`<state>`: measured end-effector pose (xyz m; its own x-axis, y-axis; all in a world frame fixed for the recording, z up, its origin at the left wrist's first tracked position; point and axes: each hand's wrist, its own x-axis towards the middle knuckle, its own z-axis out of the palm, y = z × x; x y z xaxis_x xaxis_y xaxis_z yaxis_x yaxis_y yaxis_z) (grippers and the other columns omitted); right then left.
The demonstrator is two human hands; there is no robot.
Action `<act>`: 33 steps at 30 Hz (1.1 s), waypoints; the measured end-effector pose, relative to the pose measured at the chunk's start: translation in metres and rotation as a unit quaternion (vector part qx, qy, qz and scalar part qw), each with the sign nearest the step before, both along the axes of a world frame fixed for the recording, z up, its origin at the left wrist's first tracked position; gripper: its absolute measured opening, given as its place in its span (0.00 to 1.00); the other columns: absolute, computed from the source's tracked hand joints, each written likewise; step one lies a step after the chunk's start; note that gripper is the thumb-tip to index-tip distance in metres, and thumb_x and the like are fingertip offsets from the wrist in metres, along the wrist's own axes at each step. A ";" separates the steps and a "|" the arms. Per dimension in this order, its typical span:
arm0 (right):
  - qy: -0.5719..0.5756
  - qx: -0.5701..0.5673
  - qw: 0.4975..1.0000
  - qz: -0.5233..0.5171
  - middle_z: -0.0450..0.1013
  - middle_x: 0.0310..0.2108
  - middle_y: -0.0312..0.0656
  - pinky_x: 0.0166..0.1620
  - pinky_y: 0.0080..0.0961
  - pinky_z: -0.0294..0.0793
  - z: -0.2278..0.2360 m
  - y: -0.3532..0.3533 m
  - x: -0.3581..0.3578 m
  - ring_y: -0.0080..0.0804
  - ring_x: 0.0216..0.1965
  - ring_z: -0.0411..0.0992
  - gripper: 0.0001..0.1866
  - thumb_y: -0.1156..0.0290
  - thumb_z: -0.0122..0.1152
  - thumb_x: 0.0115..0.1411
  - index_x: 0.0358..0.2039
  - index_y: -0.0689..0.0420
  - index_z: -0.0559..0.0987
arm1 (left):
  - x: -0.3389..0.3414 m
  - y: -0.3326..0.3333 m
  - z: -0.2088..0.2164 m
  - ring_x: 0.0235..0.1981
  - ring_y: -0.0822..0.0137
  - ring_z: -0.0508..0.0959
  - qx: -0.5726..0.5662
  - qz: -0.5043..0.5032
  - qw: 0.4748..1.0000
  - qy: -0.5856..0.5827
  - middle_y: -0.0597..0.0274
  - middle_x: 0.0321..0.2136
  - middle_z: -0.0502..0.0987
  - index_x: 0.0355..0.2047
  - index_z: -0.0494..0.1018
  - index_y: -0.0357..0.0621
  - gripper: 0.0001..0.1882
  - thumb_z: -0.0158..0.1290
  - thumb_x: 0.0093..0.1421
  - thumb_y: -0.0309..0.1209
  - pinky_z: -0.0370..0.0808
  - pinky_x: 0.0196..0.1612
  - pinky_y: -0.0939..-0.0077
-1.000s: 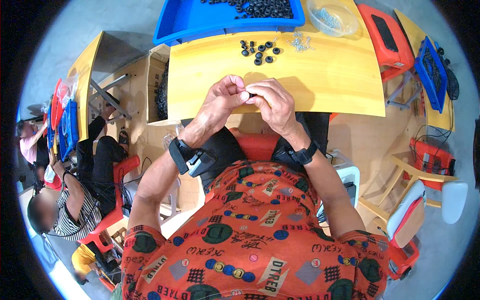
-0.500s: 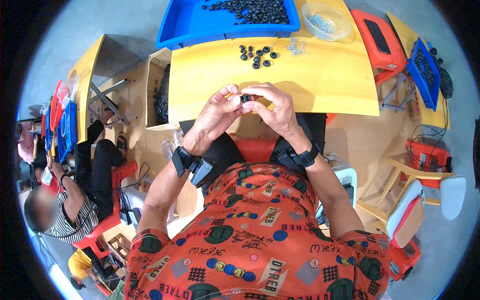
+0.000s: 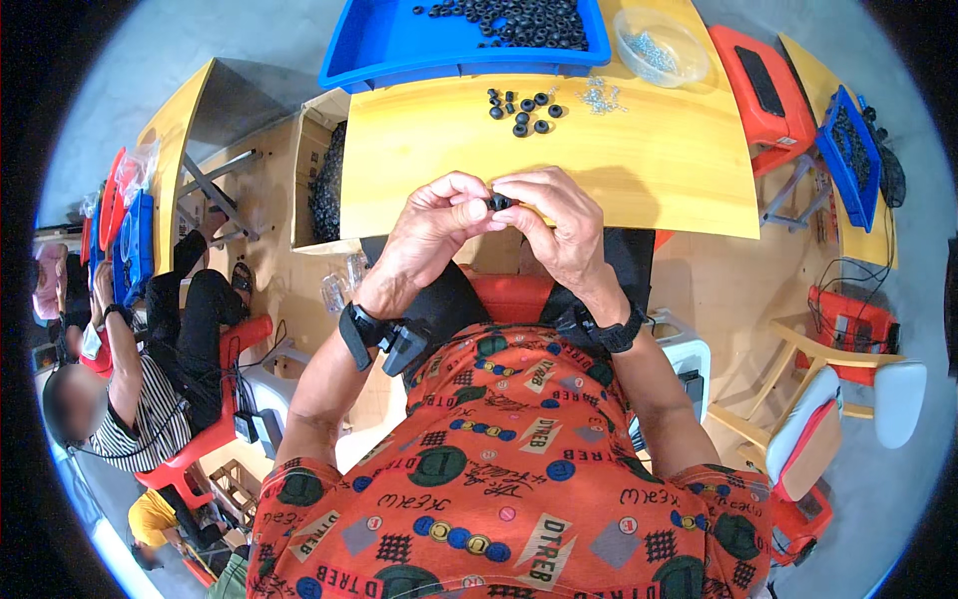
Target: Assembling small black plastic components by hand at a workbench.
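Between the fingertips of both hands is a small round black part (image 3: 500, 202), held above the near edge of the yellow table (image 3: 419, 150). My left hand (image 3: 444, 222) pinches it from the left, fingers closed. From the other side, my right hand (image 3: 555, 222) grips it with thumb and fingers. The fingers cover much of the part, so its details cannot be made out. Beyond the hands lies a loose group of several black round parts (image 3: 522, 118). Beside them is a small scatter of shiny metal pieces (image 3: 601, 96).
A blue tray (image 3: 344, 70) of black parts stands at the back, with a clear bowl (image 3: 689, 68) of metal pieces to its right. An open carton (image 3: 304, 170) stands left of the table. Another person (image 3: 150, 399) sits at the far left. A red stool (image 3: 763, 90) is at right.
The black part has turned between my fingers, and my right hand has shifted slightly right and down. The whole view has moved a little.
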<state>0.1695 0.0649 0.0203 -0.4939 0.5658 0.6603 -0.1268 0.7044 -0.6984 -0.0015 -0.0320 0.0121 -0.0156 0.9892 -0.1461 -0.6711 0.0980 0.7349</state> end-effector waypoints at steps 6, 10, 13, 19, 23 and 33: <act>0.004 0.018 1.000 0.017 0.78 0.35 0.43 0.40 0.33 0.77 0.007 0.001 -0.001 0.42 0.37 0.76 0.12 0.76 0.67 0.51 0.38 0.59 0.81 | 0.003 0.000 0.011 0.36 0.75 0.76 0.016 0.023 0.998 0.058 0.70 0.33 0.76 0.36 0.76 0.43 0.07 0.63 0.59 0.26 0.76 0.46 0.74; -0.006 0.042 0.999 0.023 0.77 0.36 0.42 0.42 0.34 0.77 0.013 0.004 0.000 0.41 0.38 0.76 0.12 0.76 0.66 0.52 0.39 0.58 0.81 | 0.010 0.001 0.022 0.35 0.78 0.75 0.050 0.051 0.991 0.113 0.69 0.31 0.79 0.34 0.75 0.44 0.07 0.63 0.58 0.24 0.71 0.42 0.82; -0.004 0.063 0.998 0.025 0.77 0.37 0.41 0.41 0.34 0.77 0.015 0.008 -0.002 0.41 0.38 0.76 0.12 0.76 0.65 0.52 0.38 0.58 0.80 | 0.014 0.002 0.029 0.35 0.79 0.74 0.059 0.059 0.989 0.124 0.71 0.32 0.77 0.35 0.73 0.45 0.08 0.62 0.58 0.23 0.70 0.42 0.83; 0.010 0.075 0.997 0.006 0.77 0.35 0.42 0.39 0.34 0.77 0.018 -0.002 -0.008 0.42 0.36 0.76 0.12 0.77 0.65 0.51 0.38 0.60 0.80 | 0.020 0.003 0.024 0.37 0.78 0.74 0.057 0.071 0.995 0.040 0.73 0.33 0.74 0.39 0.70 0.46 0.11 0.60 0.60 0.21 0.70 0.42 0.85; -0.012 0.034 0.999 0.007 0.76 0.35 0.44 0.37 0.33 0.76 0.010 0.005 -0.015 0.42 0.34 0.76 0.11 0.76 0.65 0.53 0.38 0.60 0.79 | 0.010 0.008 0.017 0.40 0.75 0.76 0.014 0.051 0.999 0.004 0.70 0.35 0.76 0.41 0.69 0.46 0.08 0.57 0.64 0.25 0.72 0.45 0.82; -0.056 -0.073 0.994 -0.065 0.77 0.38 0.47 0.40 0.34 0.77 -0.009 0.007 -0.020 0.44 0.38 0.77 0.11 0.73 0.66 0.56 0.40 0.60 0.79 | -0.007 0.005 0.026 0.40 0.67 0.81 -0.084 0.069 0.987 0.116 0.63 0.38 0.79 0.46 0.73 0.41 0.12 0.56 0.66 0.34 0.77 0.51 0.71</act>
